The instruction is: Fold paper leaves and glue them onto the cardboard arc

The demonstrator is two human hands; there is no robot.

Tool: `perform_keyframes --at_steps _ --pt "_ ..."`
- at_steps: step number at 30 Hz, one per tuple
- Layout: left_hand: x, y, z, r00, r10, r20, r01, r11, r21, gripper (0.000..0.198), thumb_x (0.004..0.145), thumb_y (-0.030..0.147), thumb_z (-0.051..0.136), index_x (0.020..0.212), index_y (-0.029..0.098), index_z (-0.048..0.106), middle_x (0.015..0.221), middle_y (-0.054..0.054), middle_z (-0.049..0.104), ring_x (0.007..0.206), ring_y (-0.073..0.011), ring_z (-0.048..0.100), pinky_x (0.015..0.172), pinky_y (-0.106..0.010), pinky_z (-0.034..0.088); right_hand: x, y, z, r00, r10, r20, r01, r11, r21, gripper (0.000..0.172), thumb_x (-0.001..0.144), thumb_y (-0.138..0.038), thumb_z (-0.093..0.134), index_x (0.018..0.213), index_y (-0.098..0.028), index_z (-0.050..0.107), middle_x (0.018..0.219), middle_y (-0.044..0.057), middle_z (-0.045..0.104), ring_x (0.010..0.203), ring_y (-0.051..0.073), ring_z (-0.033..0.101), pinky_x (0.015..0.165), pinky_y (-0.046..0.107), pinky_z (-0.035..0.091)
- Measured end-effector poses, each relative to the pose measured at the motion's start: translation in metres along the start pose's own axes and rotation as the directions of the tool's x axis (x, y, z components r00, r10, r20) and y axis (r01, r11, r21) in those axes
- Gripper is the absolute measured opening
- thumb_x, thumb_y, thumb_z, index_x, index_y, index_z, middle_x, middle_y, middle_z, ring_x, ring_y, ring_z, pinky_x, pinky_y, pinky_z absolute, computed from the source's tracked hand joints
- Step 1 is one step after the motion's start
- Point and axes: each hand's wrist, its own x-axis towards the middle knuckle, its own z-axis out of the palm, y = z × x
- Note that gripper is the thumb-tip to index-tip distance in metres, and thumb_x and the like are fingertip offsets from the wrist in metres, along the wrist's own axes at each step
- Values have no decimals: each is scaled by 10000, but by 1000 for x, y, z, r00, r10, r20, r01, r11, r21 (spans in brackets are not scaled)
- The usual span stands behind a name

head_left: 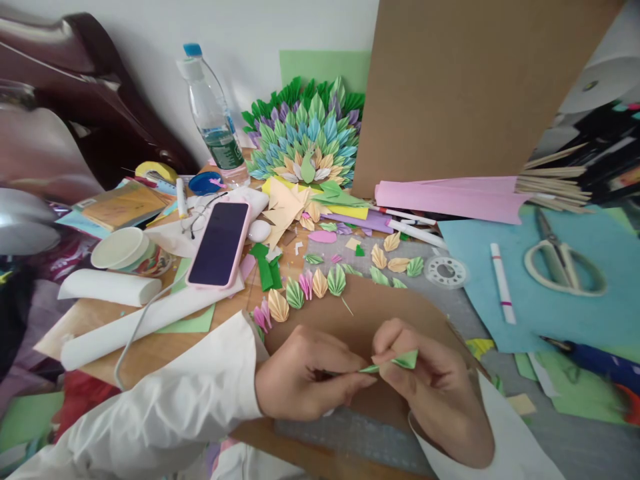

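Observation:
My left hand (307, 377) and my right hand (430, 383) meet low in the middle, both pinching one small folded green paper leaf (400, 362) between fingertips. They hover over a brown cardboard sheet (370, 310). Along that sheet's far edge lies a curved row of folded paper leaves (313, 288) in green, pink and orange. More loose leaves (395, 261) lie just beyond. At the back stands a finished fan of coloured paper leaves (307, 137).
A pink-cased phone (220, 243) lies left of centre, beside a paper cup (125, 250), white paper rolls (107, 287) and a water bottle (213, 117). On blue paper at the right sit scissors (563, 261), a marker (501, 283) and a tape ring (446, 272). A large cardboard panel (475, 87) leans behind.

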Motion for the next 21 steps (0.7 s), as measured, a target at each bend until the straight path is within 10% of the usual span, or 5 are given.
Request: perform_keyframes --at_steps 9,16,21 --pt "1 5 -5 972 -221 76 231 958 -169 273 895 201 544 776 25 715 567 -62 572 492 -99 476 463 -213 361 0 -7 -3 996 27 83 -24 999 -44 266 951 -274 532 734 -178 653 743 32 537 656 150 521 578 276 387" --pt "3 4 -9 930 -351 -110 306 904 -300 306 866 290 620 666 78 713 479 8 504 415 -57 389 391 -186 270 5 -13 -3 997 -53 59 64 976 -210 266 942 -201 512 681 -190 560 680 13 526 638 150 518 548 279 346" --pt "2 5 -8 974 -180 -136 164 979 -121 269 860 226 606 662 72 703 552 -70 630 488 -101 521 466 -209 386 6 -11 1 995 -32 94 51 977 -207 260 928 -211 527 668 -193 525 661 4 503 608 138 495 523 264 345"
